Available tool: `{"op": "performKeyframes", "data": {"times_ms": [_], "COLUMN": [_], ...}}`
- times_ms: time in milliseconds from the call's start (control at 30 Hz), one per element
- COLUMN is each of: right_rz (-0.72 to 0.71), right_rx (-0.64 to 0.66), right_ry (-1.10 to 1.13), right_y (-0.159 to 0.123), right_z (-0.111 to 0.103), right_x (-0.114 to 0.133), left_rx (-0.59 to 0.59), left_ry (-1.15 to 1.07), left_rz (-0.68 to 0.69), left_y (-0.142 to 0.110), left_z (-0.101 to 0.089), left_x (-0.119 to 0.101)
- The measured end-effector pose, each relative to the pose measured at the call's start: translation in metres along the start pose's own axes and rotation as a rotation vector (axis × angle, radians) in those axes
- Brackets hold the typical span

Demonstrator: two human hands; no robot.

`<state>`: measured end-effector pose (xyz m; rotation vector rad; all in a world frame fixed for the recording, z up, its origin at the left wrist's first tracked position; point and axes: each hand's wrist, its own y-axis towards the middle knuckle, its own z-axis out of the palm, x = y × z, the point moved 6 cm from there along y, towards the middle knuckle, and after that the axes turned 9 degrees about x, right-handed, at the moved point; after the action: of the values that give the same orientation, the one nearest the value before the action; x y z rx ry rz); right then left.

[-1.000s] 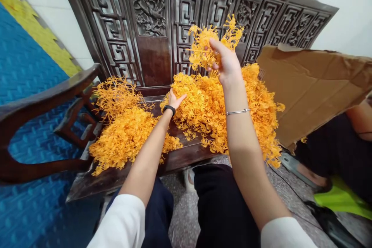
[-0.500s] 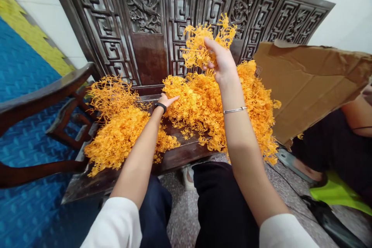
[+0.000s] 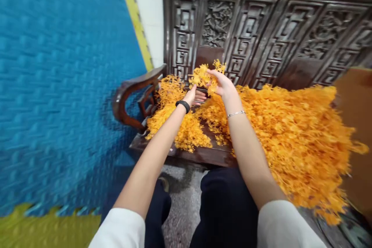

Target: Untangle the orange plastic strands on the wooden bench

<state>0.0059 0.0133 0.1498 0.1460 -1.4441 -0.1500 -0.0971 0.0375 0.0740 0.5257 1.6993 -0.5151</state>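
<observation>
My right hand (image 3: 225,86) is closed on a clump of orange plastic pieces (image 3: 201,75) with small branching, flower-like tips, raised above the bench. Just below and left of the clump, my left hand (image 3: 195,96) has its fingers stretched out, palm toward the clump, with nothing visibly gripped. Beneath my left forearm lies a smaller orange pile (image 3: 188,135), with thinner, stringy orange strands (image 3: 170,88) behind it. A much larger orange pile (image 3: 296,135) spreads to the right of my right arm.
The dark wooden bench (image 3: 209,154) has a carved backrest (image 3: 255,31) and a curved armrest (image 3: 128,97) at left. A blue textured mat (image 3: 58,77) with yellow edging lies at left. Brown cardboard (image 3: 356,124) stands at the far right.
The view has swung left, showing more of the mat. My right hand, still with its clump, has come down and closer to my left hand, which has left the large pile.
</observation>
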Motion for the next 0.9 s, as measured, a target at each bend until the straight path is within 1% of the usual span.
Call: {"op": "performKeyframes", "data": {"times_ms": [67, 100, 133, 200, 300, 367, 400, 467, 533, 633, 700, 767, 833, 900], "right_rz": [0.174, 0.243, 0.275, 0.264, 0.204, 0.180, 0.178, 0.193, 0.221, 0.287, 0.348, 0.385, 0.411, 0.467], "right_rx": [0.064, 0.089, 0.108, 0.138, 0.219, 0.265, 0.266, 0.214, 0.150, 0.101, 0.070, 0.040, 0.036, 0.044], "right_ry": [0.086, 0.121, 0.144, 0.178, 0.219, 0.247, 0.250, 0.219, 0.174, 0.197, 0.242, 0.275, 0.286, 0.269], "right_y": [0.000, -0.002, -0.006, -0.013, -0.028, -0.040, -0.047, -0.061, -0.078, -0.101, -0.113, -0.120, -0.123, -0.126], "right_z": [0.026, 0.038, 0.050, 0.073, 0.104, 0.119, 0.122, 0.121, 0.113, 0.101, 0.094, 0.088, 0.085, 0.086], "right_x": [-0.020, -0.028, -0.033, -0.036, -0.033, -0.028, -0.025, -0.018, -0.013, -0.015, -0.026, -0.041, -0.059, -0.079], "left_rx": [0.037, 0.040, 0.032, 0.012, -0.077, -0.166, -0.204, -0.264, -0.294, -0.280, -0.262, -0.237, -0.226, -0.236], "left_ry": [-0.356, -0.489, -0.564, -0.605, -0.525, -0.490, -0.492, -0.513, -0.519, -0.549, -0.568, -0.555, -0.527, -0.506], "left_rz": [0.025, 0.041, 0.052, 0.071, 0.112, 0.143, 0.156, 0.195, 0.261, 0.375, 0.384, 0.363, 0.357, 0.369], "left_y": [-0.023, -0.035, -0.045, -0.063, -0.084, -0.099, -0.107, -0.124, -0.141, -0.161, -0.169, -0.175, -0.181, -0.187], "left_z": [-0.019, -0.028, -0.037, -0.053, -0.073, -0.084, -0.089, -0.097, -0.104, -0.108, -0.105, -0.098, -0.091, -0.087], "left_x": [0.002, 0.001, 0.000, -0.004, -0.009, -0.009, -0.009, -0.009, -0.013, -0.021, -0.022, -0.021, -0.019, -0.016]}}
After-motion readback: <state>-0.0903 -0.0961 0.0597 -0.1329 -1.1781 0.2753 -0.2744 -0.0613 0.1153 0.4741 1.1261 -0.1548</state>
